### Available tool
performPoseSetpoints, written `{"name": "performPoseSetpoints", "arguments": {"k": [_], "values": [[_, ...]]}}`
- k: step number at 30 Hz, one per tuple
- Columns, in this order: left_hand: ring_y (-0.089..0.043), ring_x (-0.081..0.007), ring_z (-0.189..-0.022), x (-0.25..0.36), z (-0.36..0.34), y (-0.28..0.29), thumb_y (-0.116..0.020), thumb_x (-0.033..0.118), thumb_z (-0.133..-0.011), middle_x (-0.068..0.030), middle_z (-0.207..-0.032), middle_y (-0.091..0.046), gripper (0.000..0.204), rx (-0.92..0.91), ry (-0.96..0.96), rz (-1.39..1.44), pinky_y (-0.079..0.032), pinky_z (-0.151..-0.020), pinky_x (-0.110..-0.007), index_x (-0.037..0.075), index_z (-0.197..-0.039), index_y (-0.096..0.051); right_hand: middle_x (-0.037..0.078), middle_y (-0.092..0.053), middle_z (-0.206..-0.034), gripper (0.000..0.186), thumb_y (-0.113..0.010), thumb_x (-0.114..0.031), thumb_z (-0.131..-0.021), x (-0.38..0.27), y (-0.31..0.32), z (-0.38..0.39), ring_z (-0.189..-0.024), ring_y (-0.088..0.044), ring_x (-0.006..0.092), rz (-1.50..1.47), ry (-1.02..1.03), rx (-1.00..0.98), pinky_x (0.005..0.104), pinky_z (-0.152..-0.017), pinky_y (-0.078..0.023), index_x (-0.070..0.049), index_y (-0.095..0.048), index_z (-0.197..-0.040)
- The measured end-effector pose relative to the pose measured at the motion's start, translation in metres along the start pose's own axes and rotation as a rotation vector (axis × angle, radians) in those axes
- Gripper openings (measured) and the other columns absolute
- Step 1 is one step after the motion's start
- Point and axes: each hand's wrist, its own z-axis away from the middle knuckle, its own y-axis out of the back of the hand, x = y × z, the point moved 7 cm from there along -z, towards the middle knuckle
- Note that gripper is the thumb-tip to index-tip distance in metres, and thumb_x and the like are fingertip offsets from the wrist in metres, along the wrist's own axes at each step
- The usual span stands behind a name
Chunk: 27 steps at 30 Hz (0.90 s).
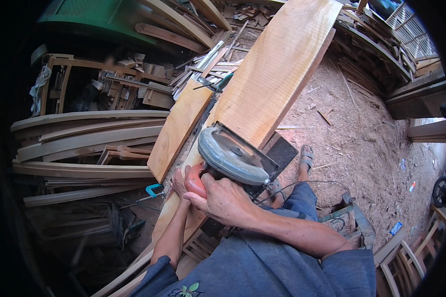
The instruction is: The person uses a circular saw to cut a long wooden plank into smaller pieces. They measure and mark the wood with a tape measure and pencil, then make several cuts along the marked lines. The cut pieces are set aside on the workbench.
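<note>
A circular saw with a grey rounded blade guard and a red body rests on a wide, pale wooden board. My right hand is wrapped round the saw's rear handle, though the fingertips are hidden. At the saw's left side, my left hand is closed against the red housing, with part of the palm and fingers behind it. The saw's dark base plate juts out past the board's right edge. Left of the saw lies a second, shorter plank, close alongside the wide board.
A teal clamp sits at the short plank's near end, another clamp at its far end. Curved timber pieces are stacked left. Sawdust covers the floor at right, near my sandalled foot and a cable.
</note>
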Motion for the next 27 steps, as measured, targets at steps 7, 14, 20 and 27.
{"name": "performPoseSetpoints", "arguments": {"k": [7, 14, 20, 27], "values": [[-0.063, -0.0463, -0.115, 0.005, -0.001, 0.007, -0.061, 0.062, -0.1, -0.022, -0.115, -0.07, 0.058, -0.018, 0.036, 0.036, -0.041, -0.099, -0.064, 0.006, -0.117, -0.064, 0.037, -0.068, -0.082, 0.066, -0.058, -0.056, -0.105, -0.003, -0.001, -0.008, -0.081, -0.072, 0.0556, -0.005, -0.001, -0.024, 0.0585, -0.075, -0.058, 0.011, -0.059, -0.108], [-0.063, -0.0458, -0.116, 0.007, -0.003, 0.009, -0.062, 0.061, -0.099, -0.0213, -0.116, -0.07, 0.058, -0.039, 0.066, 0.051, -0.041, -0.099, -0.064, 0.007, -0.12, -0.062, 0.037, -0.069, -0.082, 0.066, -0.058, -0.054, -0.106, -0.006, -0.003, -0.02, -0.081, -0.072, 0.0554, 0.007, 0.008, -0.008, 0.0584, -0.076, -0.059, 0.013, -0.06, -0.109], [-0.063, -0.0453, -0.117, 0.006, -0.005, 0.01, -0.063, 0.061, -0.099, -0.0207, -0.117, -0.07, 0.058, -0.048, 0.075, 0.059, -0.041, -0.099, -0.064, 0.007, -0.122, -0.061, 0.037, -0.069, -0.082, 0.067, -0.058, -0.055, -0.106, -0.008, -0.004, -0.032, -0.081, -0.072, 0.0549, -0.003, 0.036, 0.016, 0.0575, -0.077, -0.059, 0.012, -0.06, -0.11], [-0.063, -0.0448, -0.118, 0.006, -0.007, 0.01, -0.064, 0.06, -0.098, -0.02, -0.119, -0.07, 0.059, -0.056, 0.082, 0.067, -0.041, -0.098, -0.064, 0.008, -0.125, -0.06, 0.034, -0.071, -0.083, 0.066, -0.058, -0.054, -0.106, -0.009, -0.006, -0.041, -0.079, -0.074, 0.0515, 0.01, 0.032, 0.026, 0.0556, -0.072, -0.061, 0.011, -0.063, -0.107]]}}
